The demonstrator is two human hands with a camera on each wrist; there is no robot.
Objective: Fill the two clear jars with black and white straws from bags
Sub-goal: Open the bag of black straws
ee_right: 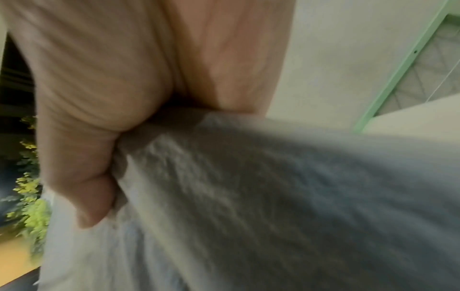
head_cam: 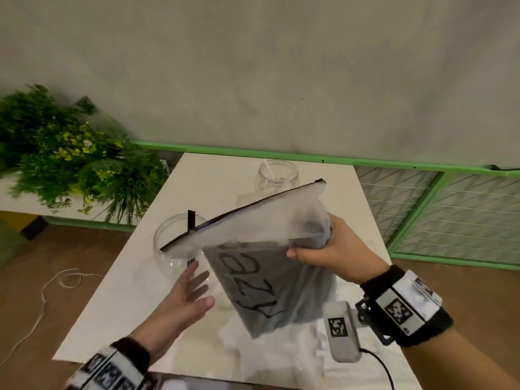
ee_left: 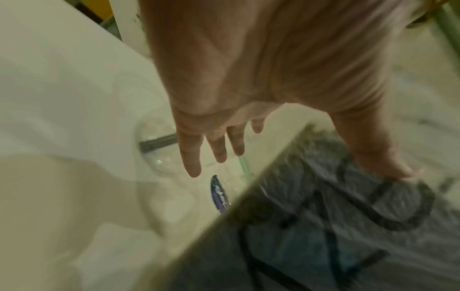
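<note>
A: Start at the fingers — what are they doing?

B: The right hand [head_cam: 334, 250] pinches a frosted zip bag [head_cam: 270, 266] by its side edge, thumb on the near face and fingers curled behind; the right-wrist view shows the thumb [ee_right: 82, 177] pressed into the crumpled plastic. The left hand [head_cam: 183, 296] holds nothing; its fingers [ee_left: 191, 155] are straight and spread, just beside the bag's lower left edge — whether they touch it I cannot tell.

A: And the bag itself?

B: Held up off the white table [head_cam: 118, 291], tilted, its dark zip strip slanting up to the right; a dark mass of black straws shows through the lower half, with black handwriting on the face.

A: The jars?

B: The near clear jar [head_cam: 174, 243] stands on the table beyond the left fingers, partly behind the bag's zip corner, with black straws [head_cam: 191, 220] upright in it; the far clear jar [head_cam: 277, 174] holds one white straw [head_cam: 268, 170].

A: Anything else?

B: A green leafy plant [head_cam: 70, 161] at the left; a green-framed mesh panel [head_cam: 450, 204] at the right.
</note>
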